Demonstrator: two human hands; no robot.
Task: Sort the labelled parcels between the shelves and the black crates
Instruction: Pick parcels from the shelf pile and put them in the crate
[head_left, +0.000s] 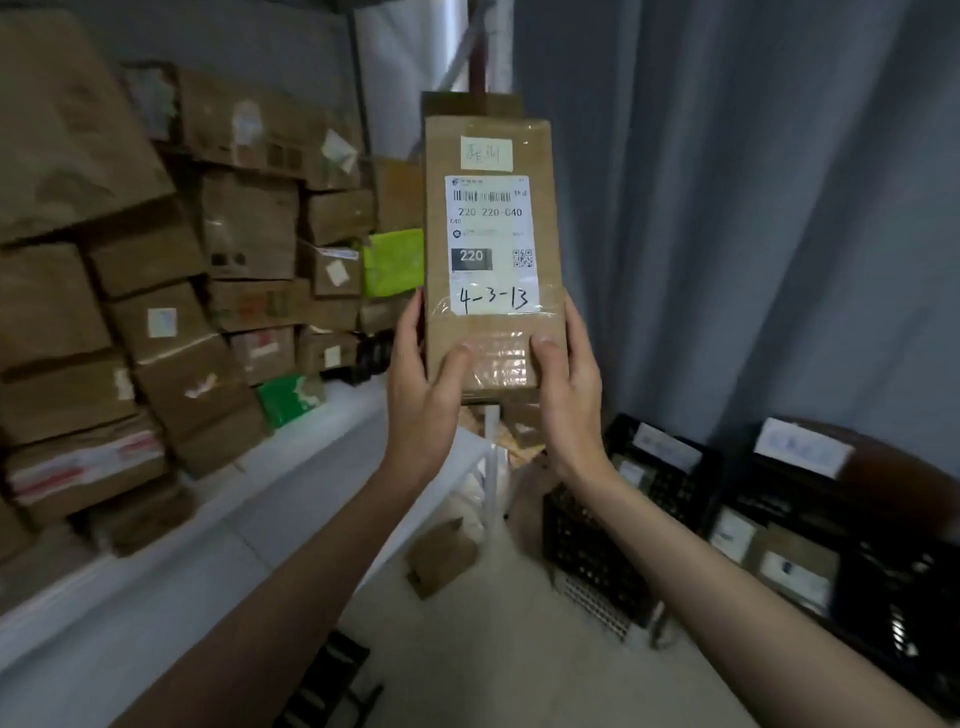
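I hold a tall brown cardboard parcel (491, 156) upright in front of me, at the middle of the view. Its white shipping label reads 220 and the handwritten 4-3-13. My left hand (423, 384) grips its lower left edge, thumb on the front face. My right hand (569, 395) grips the lower right edge the same way. To the left, a white shelf (291, 467) carries a stack of several brown labelled parcels (156, 291). Black crates (670, 499) with labelled parcels inside stand on the floor at the lower right.
A bright green packet (393, 261) sits among the shelf parcels. A small brown box (441, 556) lies on the floor below the shelf end. A grey curtain (753, 208) hangs on the right. Another black crate (332, 680) shows at the bottom edge.
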